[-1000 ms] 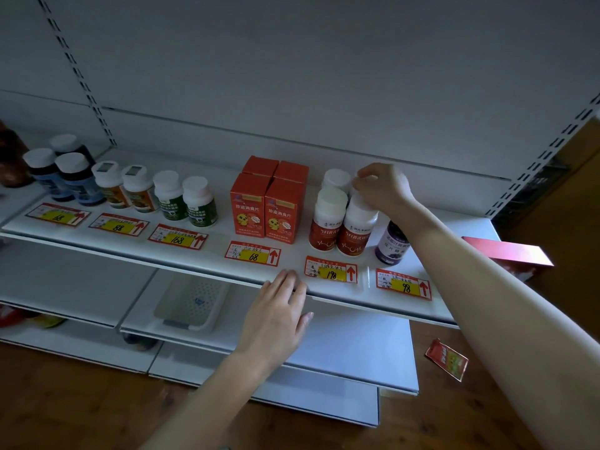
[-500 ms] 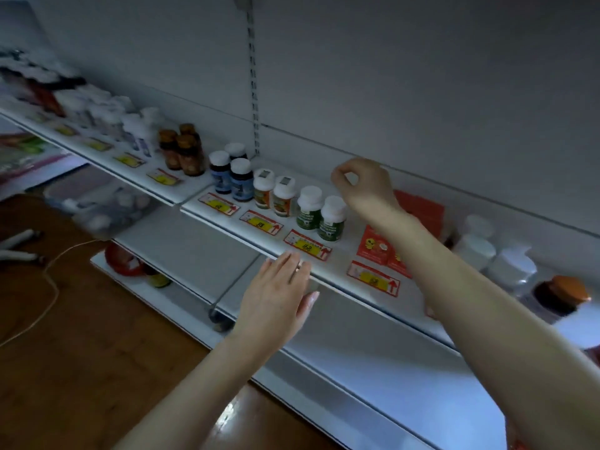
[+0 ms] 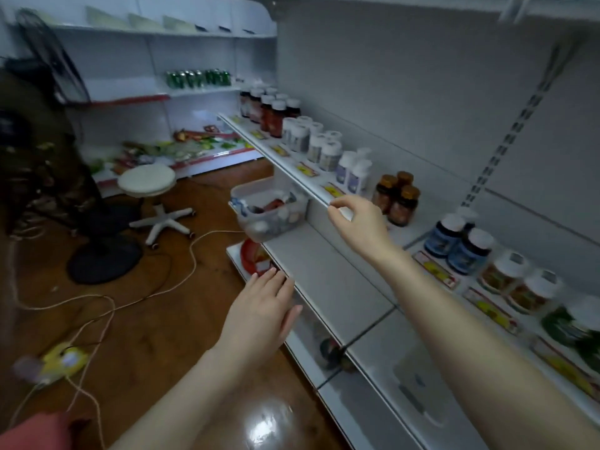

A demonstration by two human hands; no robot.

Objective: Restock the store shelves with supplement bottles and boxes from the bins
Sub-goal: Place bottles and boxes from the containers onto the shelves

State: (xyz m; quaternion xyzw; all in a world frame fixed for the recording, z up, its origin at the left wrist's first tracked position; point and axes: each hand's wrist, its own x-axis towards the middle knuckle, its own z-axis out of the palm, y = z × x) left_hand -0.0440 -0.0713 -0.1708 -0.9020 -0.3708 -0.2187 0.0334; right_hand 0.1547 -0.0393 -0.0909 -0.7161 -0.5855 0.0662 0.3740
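My right hand point(image 3: 358, 222) hovers at the front rail of the stocked shelf point(image 3: 292, 172), its fingers curled with thumb and forefinger pinched and nothing in them. Just beyond it stand amber bottles with orange caps point(image 3: 397, 198). My left hand point(image 3: 261, 306) is flat and open, palm down, over the front edge of the lower shelf point(image 3: 328, 280). On the far end of that lower shelf sits a clear plastic bin point(image 3: 271, 207) holding several bottles. White-capped bottles point(image 3: 319, 144), blue bottles point(image 3: 461, 243) and green-labelled bottles point(image 3: 519, 284) line the stocked shelf.
A white round stool point(image 3: 147, 181) and a standing fan's black base point(image 3: 104, 259) stand on the wooden floor to the left. Cables point(image 3: 181, 277) trail across the floor to a yellow power strip point(image 3: 63, 360). Another shelf unit point(image 3: 181, 89) fills the far wall.
The view has swung far left along the shelf. My right hand left the white-capped bottles and came back to the shelf's front rail. The left hand stays open.
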